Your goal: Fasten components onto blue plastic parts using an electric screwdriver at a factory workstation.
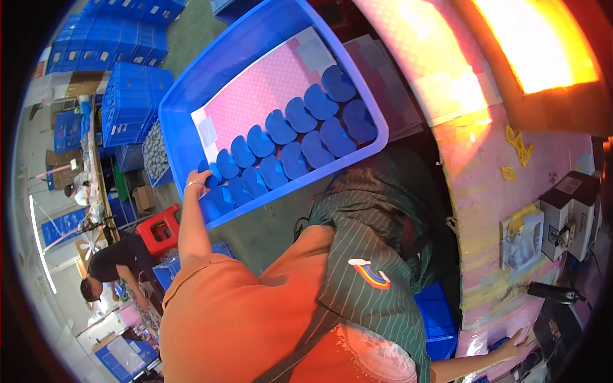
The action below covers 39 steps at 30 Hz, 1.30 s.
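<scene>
A large blue crate (367, 96) stands tilted in front of me, lined with a pink sheet (262, 89). Two rows of blue kidney-shaped pieces (300, 137) lie along its near side. My left hand (196, 182) reaches to the crate's near left corner, fingers curled down among the last blue pieces; whether it grips one is hidden. My right hand (518, 338) lies flat with fingers apart on the edge of the pink worktable (485, 191) at the lower right, beside a small blue item (498, 345). My orange shirt and green striped apron fill the lower middle.
Stacks of blue crates (128, 102) stand at the left, with a red stool (159, 228) below them. Another person (105, 268) bends over work at the lower left. A small machine (568, 217) and a black tool (552, 292) sit on the worktable. A blue bin (437, 319) is underneath.
</scene>
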Motion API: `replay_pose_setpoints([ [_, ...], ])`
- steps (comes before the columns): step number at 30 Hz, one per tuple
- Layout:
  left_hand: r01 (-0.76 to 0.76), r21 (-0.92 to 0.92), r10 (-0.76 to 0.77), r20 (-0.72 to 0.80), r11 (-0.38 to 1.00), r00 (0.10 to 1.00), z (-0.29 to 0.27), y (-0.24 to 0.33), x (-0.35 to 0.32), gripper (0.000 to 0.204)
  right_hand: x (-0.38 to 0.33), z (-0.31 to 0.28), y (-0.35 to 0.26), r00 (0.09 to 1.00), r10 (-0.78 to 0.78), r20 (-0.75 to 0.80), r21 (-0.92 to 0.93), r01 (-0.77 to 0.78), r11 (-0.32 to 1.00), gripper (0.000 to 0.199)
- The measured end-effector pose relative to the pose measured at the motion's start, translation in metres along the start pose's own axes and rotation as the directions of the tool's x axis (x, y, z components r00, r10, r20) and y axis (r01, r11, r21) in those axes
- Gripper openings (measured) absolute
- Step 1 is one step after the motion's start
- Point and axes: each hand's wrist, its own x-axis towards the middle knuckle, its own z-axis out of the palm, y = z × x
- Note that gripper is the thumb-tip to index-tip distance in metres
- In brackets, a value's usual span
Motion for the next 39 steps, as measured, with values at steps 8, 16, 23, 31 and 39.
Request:
replay_pose_setpoints([
  [8,-0.205,0.350,0.151,0.176,0.914,0.973,-0.047,-0.014,0.058,0.061,-0.051,0.018,0.040,0.962,0.248,0.110,-0.317,-0.202,0.927,0.094],
  [16,-0.997,-0.036,0.930,-0.360,0.066,0.074,0.027,0.389,-0.213,0.026,-0.058,-0.049,-0.029,0.895,0.353,0.273,-0.234,-0.295,0.926,0.099],
  [23,-0.677,-0.354,0.748,-0.114,-0.645,-0.653,0.125,0.503,-0.458,0.017,-0.079,-0.044,-0.195,0.969,0.148,0.199,-0.021,-0.147,0.989,0.098],
  [31,-0.697,-0.454,0.763,0.055,-0.555,-0.644,0.152,0.503,-0.472,0.009,-0.092,-0.053,-0.218,0.973,0.117,0.201,0.132,-0.145,0.981,0.102],
  [39,-0.732,-0.392,0.775,0.071,-0.557,-0.628,0.147,0.499,-0.465,0.007,-0.095,-0.059,-0.209,0.977,0.036,0.208,0.260,-0.091,0.961,0.101],
])
